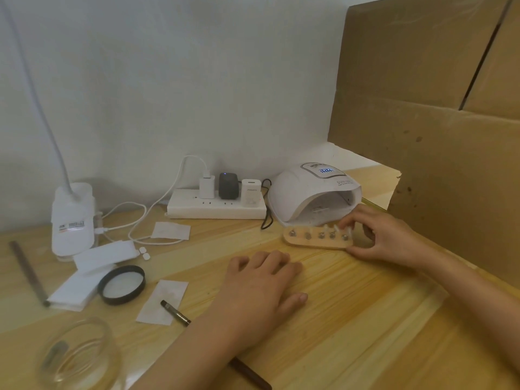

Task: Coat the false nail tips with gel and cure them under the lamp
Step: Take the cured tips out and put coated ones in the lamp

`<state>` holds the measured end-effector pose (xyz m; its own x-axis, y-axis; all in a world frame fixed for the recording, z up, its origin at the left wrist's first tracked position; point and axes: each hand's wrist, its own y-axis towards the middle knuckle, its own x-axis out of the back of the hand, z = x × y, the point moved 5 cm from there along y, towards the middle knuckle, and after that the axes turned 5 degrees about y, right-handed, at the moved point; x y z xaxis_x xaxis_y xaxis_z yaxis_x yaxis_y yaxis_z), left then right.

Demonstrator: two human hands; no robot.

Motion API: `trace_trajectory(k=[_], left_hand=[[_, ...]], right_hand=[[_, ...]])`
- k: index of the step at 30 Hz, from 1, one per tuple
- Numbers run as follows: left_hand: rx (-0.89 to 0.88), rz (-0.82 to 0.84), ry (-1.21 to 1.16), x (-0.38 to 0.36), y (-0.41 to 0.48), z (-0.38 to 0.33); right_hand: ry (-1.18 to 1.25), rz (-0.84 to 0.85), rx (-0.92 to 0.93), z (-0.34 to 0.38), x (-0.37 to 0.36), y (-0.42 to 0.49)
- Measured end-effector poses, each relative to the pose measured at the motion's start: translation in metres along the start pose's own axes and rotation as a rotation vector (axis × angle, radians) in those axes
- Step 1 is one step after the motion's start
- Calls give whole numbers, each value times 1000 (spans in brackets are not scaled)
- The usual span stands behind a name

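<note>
A small wooden holder [315,244] with a row of metal studs lies on the table just in front of the white curing lamp [312,192]. Pale false nail tips [336,228] stand on its right-hand studs. My right hand [385,237] grips the holder's right end, thumb at the front edge, fingers curled over the back by the tips. The lamp's opening faces me and its display is lit. My left hand [261,288] rests flat, palm down, on the table, holding nothing. A dark brush handle [176,313] lies left of that forearm.
A white power strip [216,206] with plugs and cables sits left of the lamp. A desk lamp base [72,220], white wipes [84,277], a black-rimmed lid [121,285] and a glass dish [81,353] fill the left side. Cardboard [450,136] walls the right.
</note>
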<state>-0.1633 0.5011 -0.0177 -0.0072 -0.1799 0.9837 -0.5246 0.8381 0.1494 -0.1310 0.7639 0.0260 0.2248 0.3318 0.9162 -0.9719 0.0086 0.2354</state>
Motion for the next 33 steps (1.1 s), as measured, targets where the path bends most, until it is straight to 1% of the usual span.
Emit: trace_trajectory(k=[2,4,7,10,14,18,20,21,23,24,25,27,29,31,33], left_hand=[[-3,-4,-3,0,0,0],[-4,-8,-3,-1,0,0],[6,-20,-1,-2,1,0],[13,-29,-6,-2,2,0],[11,-39,-6,-3,2,0],[11,-44,-13,-3,1,1],[10,-45,-18,-3,1,1],[10,-41,-19,-3,2,1],[5,-29,-14,-2,2,1],[1,-23,-12,-2,2,1],[-1,-17,-10,-2,2,1],[-1,-6,-8,-1,2,1],[-4,3,-6,0,2,0],[-8,12,-4,0,1,0],[-11,13,-6,1,1,0]], right_hand=[[-90,-65,-51,-14,10,-8],[-83,-141,-130,-32,16,-12],[52,-219,-230,-52,14,-6],[177,-266,-261,-54,5,17],[230,-283,-351,-51,-9,51],[341,-391,-463,-52,-14,53],[363,-488,-477,-50,-12,42],[343,-579,-452,-47,-6,36],[237,-745,-326,-29,13,27],[151,-756,-237,-16,22,28],[57,-705,-155,-2,29,34],[-131,-526,-59,19,33,56],[-256,-405,-69,29,33,78],[-261,-356,-121,31,33,94],[-244,-343,-152,29,31,101]])
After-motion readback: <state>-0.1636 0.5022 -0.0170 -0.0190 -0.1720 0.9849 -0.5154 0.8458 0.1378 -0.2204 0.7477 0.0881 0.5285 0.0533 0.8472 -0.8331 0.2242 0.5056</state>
